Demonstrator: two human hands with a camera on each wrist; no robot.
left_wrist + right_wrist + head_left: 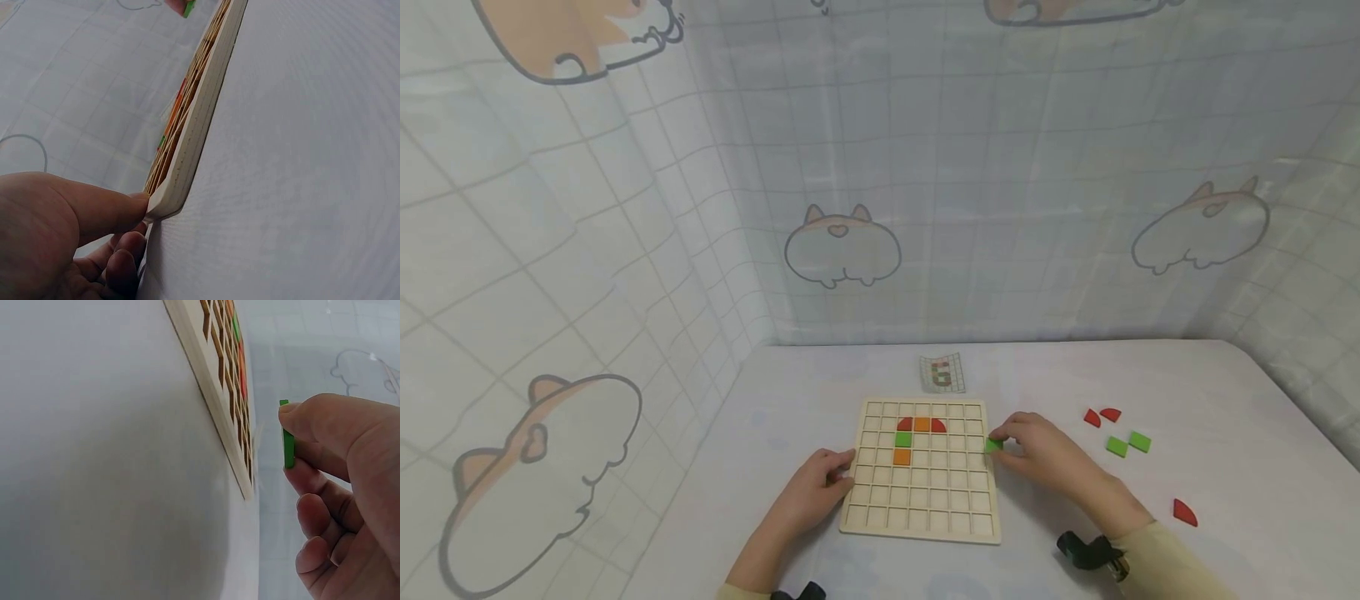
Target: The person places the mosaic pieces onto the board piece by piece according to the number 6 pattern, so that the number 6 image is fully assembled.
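Note:
A wooden grid board point(920, 492) lies on the table, its left edge gripped by my left hand point(811, 492). In the left wrist view the thumb point(112, 212) presses on the board's rim, with curled fingers below. My right hand point(1047, 454) pinches a green square tile point(993, 445) between thumb and fingers, by the board's right edge. The right wrist view shows that green tile point(288, 440) edge-on, apart from the board. On the board, an orange square point(922, 424) sits between two red quarter-circle pieces point(938, 426). A green square point(903, 439) and another orange square point(902, 457) run below.
Behind the board lies a small gridded pattern card point(942, 373). Two red quarter-circles point(1110, 413) and two green squares point(1139, 442) lie to the right, with a further red quarter-circle point(1184, 512) nearer the front. Printed curtains point(1000, 167) enclose the table.

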